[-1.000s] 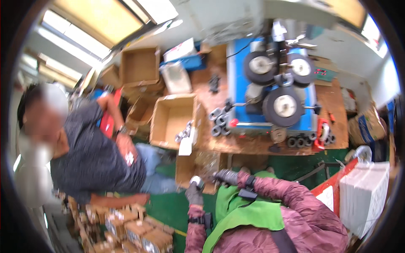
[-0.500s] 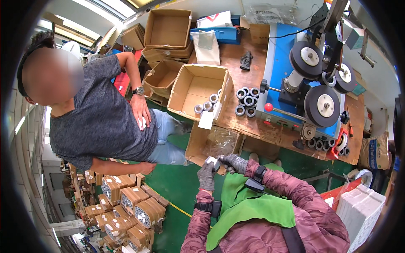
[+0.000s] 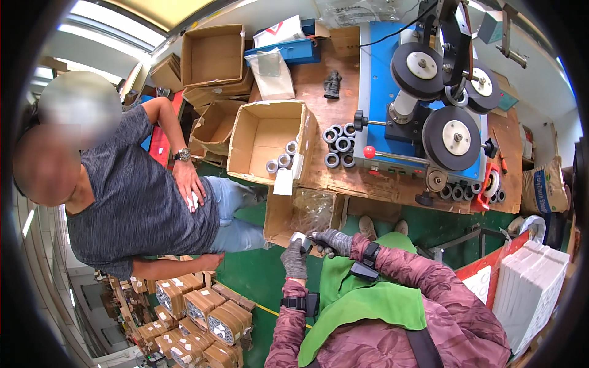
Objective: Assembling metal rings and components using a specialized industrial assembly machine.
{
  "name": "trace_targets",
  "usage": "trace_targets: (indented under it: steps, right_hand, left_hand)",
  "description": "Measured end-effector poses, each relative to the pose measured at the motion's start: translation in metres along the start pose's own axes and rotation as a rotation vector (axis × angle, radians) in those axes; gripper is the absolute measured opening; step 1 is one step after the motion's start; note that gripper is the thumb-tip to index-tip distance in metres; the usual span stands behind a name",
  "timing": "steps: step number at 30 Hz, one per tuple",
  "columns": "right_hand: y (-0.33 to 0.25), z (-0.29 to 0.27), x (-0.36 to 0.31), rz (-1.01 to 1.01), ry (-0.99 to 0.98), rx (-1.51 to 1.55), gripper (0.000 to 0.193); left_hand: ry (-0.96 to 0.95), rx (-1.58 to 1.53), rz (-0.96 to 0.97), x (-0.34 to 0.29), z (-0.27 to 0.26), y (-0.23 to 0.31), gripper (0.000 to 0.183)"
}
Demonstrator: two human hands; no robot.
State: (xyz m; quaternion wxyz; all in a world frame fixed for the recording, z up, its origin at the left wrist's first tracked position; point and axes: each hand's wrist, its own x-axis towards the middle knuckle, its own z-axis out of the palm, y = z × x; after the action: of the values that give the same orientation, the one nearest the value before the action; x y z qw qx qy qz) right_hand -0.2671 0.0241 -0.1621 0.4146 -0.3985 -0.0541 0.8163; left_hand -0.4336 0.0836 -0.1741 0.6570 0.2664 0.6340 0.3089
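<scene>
Here we go: our left hand (image 3: 294, 262) pinches a small pale piece (image 3: 300, 238) at the near edge of a carton (image 3: 278, 213). Our right hand (image 3: 334, 241) curls in beside it; whether it grips anything, we can't tell.

From our hands, that carton sits at twelve o'clock, clear plastic (image 3: 311, 207) crumpled inside. At eleven, a second carton (image 3: 262, 130) shows us three grey rings (image 3: 272, 165). Half past twelve, at least seven more cluster on the bench (image 3: 380, 196). One-thirty: three dark wheels (image 3: 452, 153)!

The bench's front edge passes two o'clock, green floor (image 3: 442, 227) opens toward three, and a co-worker (image 3: 147, 196) stands at ten.
</scene>
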Motion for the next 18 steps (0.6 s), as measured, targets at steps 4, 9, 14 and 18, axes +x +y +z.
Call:
trace_targets:
  steps: [4, 9, 14, 18]
  right_hand:
    - [0.000, -0.003, 0.001, 0.012, 0.006, 0.051, 0.028]
    - [0.000, -0.006, -0.002, 0.058, 0.063, 0.108, 0.028]
    - [0.004, -0.007, 0.010, 0.019, 0.069, 0.125, 0.028]
    - [0.011, -0.031, 0.017, -0.092, 0.266, 0.107, 0.030]
  left_hand:
    - [0.002, 0.019, 0.007, -0.005, 0.006, 0.002, 0.044]
    - [0.011, -0.029, 0.032, -0.009, 0.007, 0.004, 0.039]
    - [-0.016, 0.004, 0.025, -0.012, 0.004, 0.001, 0.037]
    - [0.017, 0.028, 0.003, -0.002, 0.006, -0.006, 0.041]
